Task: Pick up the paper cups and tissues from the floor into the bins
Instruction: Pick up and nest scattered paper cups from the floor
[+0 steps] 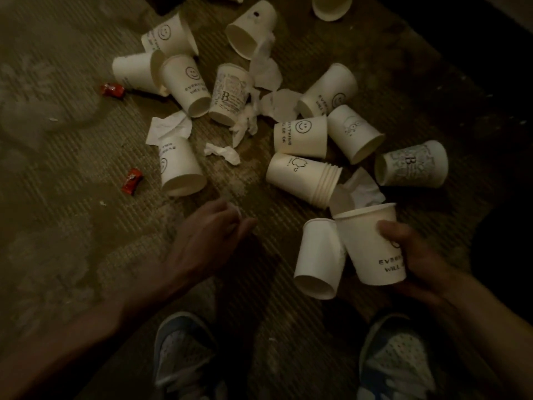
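Just open carpet [248, 186] beyond left hand [215, 226].

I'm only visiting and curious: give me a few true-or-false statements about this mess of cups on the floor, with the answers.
1. The right hand holds a paper cup. True.
2. Two red wrappers lie on the carpet. True.
3. A bin stands among the cups. False: no bin shows in this view.
4. Every cup on the floor is single. False: one is a nested stack of cups.
5. The left hand holds a cup. False: it seems to pinch only a small white scrap.
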`<state>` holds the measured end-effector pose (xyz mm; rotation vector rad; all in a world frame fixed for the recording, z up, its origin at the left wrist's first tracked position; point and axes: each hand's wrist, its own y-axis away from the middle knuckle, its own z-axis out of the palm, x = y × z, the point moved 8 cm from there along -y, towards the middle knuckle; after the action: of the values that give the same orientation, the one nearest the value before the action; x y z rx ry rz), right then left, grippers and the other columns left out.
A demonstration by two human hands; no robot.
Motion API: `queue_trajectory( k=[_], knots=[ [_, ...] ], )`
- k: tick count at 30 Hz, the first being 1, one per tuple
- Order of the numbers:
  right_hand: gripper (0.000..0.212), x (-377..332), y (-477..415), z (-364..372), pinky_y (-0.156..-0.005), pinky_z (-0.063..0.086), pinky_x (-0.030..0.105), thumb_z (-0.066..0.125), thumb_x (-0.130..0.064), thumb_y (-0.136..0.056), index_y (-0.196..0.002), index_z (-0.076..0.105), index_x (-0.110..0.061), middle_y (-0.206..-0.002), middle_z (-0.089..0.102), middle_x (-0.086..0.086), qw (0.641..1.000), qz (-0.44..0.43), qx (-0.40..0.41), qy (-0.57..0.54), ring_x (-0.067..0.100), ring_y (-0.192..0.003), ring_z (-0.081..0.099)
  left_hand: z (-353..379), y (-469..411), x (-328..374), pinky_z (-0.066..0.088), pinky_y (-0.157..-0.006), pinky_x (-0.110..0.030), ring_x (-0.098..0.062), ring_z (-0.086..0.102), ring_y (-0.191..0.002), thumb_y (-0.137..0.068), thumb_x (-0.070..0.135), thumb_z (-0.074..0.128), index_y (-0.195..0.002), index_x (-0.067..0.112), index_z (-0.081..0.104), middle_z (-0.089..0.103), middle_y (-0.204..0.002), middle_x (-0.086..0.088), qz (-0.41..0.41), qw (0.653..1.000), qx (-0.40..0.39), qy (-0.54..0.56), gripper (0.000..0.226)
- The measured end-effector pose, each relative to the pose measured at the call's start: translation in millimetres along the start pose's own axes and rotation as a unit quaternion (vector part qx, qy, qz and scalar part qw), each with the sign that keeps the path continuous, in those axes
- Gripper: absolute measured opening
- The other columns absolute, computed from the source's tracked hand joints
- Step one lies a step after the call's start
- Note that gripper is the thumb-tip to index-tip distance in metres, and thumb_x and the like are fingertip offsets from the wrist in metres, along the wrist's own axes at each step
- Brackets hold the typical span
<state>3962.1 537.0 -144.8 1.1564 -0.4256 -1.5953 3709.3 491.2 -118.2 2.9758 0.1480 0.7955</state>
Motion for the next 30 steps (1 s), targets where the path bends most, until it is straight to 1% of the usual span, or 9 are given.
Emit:
queue_trajectory(
  k=[4,8,13,16,18,20,22,27,30],
  knots=[
    [0.078,-13,16,-30,-0.049,0.058,0.034,0.095,-0.047,-0.002,-0.073,0.082,-0.016,-0.077,0.074,0.014,0.995,-0.05,0.052,-0.071,0.024,-0.059,0.071,17,-14,63,0.053,-0.055,-0.036,-0.015,0.057,-0.065,-0.093,0.043,0.05,-0.076,0.012,0.067,0.057,-0.089,-0.002,0.086,0.994,-0.054,0.043,0.039],
    [0.079,-17,30,-51,-0.051,0.059,0.034,0.094,-0.048,-0.004,-0.076,0.082,-0.018,-0.078,0.075,0.012,0.99,-0.066,0.076,-0.095,0.022,-0.06,0.071,29,-35,102,0.049,-0.053,-0.035,-0.012,0.053,-0.061,-0.093,0.043,0.053,-0.076,0.012,0.066,0.056,-0.081,0.003,0.116,0.985,-0.068,0.105,0.037],
    [0.08,-18,43,-63,-0.051,0.058,0.031,0.093,-0.053,-0.001,-0.073,0.082,-0.02,-0.078,0.075,0.011,0.987,-0.083,0.109,-0.084,0.02,-0.061,0.072,49,-53,109,0.054,-0.06,-0.02,-0.004,0.067,-0.074,-0.09,0.047,0.058,-0.09,0.024,0.066,0.069,-0.081,0.008,-0.058,0.934,-0.116,0.332,0.024],
    [0.078,-28,52,-51,-0.05,0.057,0.03,0.092,-0.054,-0.002,-0.071,0.081,-0.02,-0.076,0.075,0.009,0.984,-0.112,0.106,-0.087,0.019,-0.061,0.072,59,-60,124,0.06,-0.066,-0.025,-0.001,0.067,-0.084,-0.086,0.056,0.058,-0.097,0.033,0.064,0.069,-0.093,0.012,-0.101,0.905,-0.154,0.382,0.027],
    [0.069,-45,57,-39,-0.051,0.057,0.029,0.092,-0.056,-0.019,-0.077,0.082,-0.019,-0.078,0.076,0.008,0.981,-0.146,0.103,-0.078,0.017,-0.063,0.073,52,-68,134,0.061,-0.066,-0.031,-0.006,0.067,-0.089,-0.08,0.07,0.057,-0.105,0.034,0.061,0.065,-0.102,0.01,-0.11,0.903,-0.165,0.381,0.043],
    [0.049,-64,64,-29,-0.055,0.059,0.029,0.078,-0.054,-0.052,-0.088,0.079,-0.019,-0.08,0.076,0.005,0.977,-0.179,0.103,-0.061,0.015,-0.067,0.073,39,-77,145,0.06,-0.064,-0.032,-0.01,0.066,-0.093,-0.071,0.078,0.06,-0.113,0.037,0.057,0.06,-0.112,0.008,-0.108,0.904,-0.166,0.378,0.059],
    [0.039,-87,75,-21,-0.061,0.06,0.03,0.066,-0.052,-0.063,-0.084,0.08,-0.023,-0.082,0.077,0.003,0.97,-0.212,0.115,-0.029,0.015,-0.071,0.073,17,-88,160,0.058,-0.057,-0.025,-0.008,0.068,-0.089,-0.061,0.085,0.063,-0.108,0.046,0.052,0.058,-0.112,0.011,-0.092,0.9,-0.156,0.397,0.062],
    [0.059,-160,127,12,-0.084,0.06,0.041,0.063,-0.064,-0.065,-0.109,0.07,-0.024,-0.106,0.075,0.01,0.927,-0.333,0.156,0.074,0.026,-0.097,0.072,-63,-120,214,0.048,-0.049,-0.008,0.017,0.06,-0.088,-0.051,0.091,0.054,-0.116,0.044,0.043,0.057,-0.109,0.019,0.002,0.915,-0.086,0.394,0.081],
    [0.082,-194,169,30,-0.087,0.058,0.048,0.056,-0.072,-0.062,-0.126,0.059,-0.02,-0.111,0.072,0.013,0.891,-0.416,0.157,0.087,0.031,-0.101,0.071,-109,-130,261,0.05,-0.046,-0.011,0.019,0.061,-0.082,-0.052,0.09,0.061,-0.113,0.041,0.043,0.061,-0.1,0.018,0.051,0.898,-0.08,0.43,0.081]
  ],
)
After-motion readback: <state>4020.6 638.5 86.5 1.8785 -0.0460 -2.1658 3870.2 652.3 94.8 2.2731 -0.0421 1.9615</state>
